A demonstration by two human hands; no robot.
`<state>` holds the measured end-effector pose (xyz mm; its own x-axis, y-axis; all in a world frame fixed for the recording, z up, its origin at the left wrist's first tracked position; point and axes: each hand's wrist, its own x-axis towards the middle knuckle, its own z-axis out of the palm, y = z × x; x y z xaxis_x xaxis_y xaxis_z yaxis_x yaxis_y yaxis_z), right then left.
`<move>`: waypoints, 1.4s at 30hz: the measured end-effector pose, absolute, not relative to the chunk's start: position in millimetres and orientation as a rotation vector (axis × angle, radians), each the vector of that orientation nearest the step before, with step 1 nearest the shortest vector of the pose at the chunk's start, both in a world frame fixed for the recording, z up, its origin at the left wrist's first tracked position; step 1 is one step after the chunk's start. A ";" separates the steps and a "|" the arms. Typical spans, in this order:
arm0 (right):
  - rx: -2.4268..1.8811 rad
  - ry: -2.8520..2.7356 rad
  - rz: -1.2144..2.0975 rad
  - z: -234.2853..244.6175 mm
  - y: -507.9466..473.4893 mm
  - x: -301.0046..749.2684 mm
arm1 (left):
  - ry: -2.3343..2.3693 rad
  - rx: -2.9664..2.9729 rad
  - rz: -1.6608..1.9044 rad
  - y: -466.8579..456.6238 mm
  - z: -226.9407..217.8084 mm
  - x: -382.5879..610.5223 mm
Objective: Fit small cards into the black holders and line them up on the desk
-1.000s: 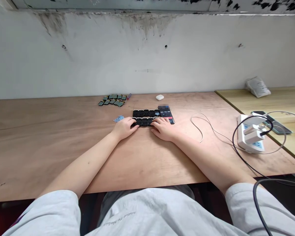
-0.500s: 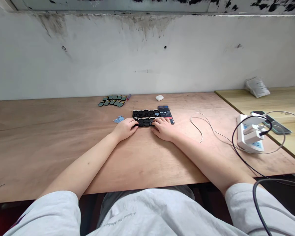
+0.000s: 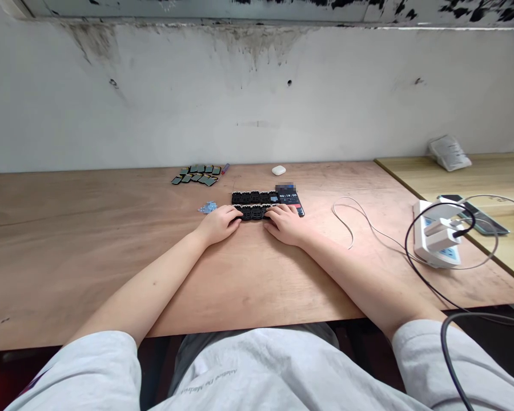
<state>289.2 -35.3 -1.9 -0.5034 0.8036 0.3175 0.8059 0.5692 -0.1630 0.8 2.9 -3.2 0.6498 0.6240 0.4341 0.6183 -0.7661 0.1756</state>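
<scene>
Two rows of small black plastic frames lie side by side in the middle of the table. At the left end of the near row (image 3: pixel 252 213), my left hand (image 3: pixel 219 224) has its fingers and thumb closed about the edge. My right hand (image 3: pixel 285 224) grips the opposite end the same way, thumb low and fingers on top. Just behind is the far row (image 3: pixel 252 197), untouched, with a small light-blue piece (image 3: pixel 274 199) on its right end. A phone (image 3: pixel 289 198) showing a timer rests beside both rows. Left of them sits a little heap of light-blue pieces (image 3: pixel 208 207).
Several small grey-green panels (image 3: pixel 197 176) lie at the back, near a thin purple tool (image 3: pixel 225 169). A white case (image 3: pixel 278 170) stands by the wall. On the right are a power strip (image 3: pixel 424 242) with cables, a dark flat device (image 3: pixel 475 216) and a white bag (image 3: pixel 449 153).
The view has shifted very slightly. Both hands and the black rows stay as they were.
</scene>
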 end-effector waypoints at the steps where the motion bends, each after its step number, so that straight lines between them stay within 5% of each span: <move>1: -1.312 -2.436 -0.013 -2.5 -34.8 289.3 | 1.089 2.832 0.764 2.9 -3.2 0.5; 11: -1.526 -2.315 -0.108 -9.7 -18.5 290.9 | 1.427 2.588 0.992 13.7 -1.5 -8.8; 42: -1.511 -2.278 -0.184 -4.1 -27.7 288.6 | 1.365 2.644 0.955 16.5 -6.0 -7.4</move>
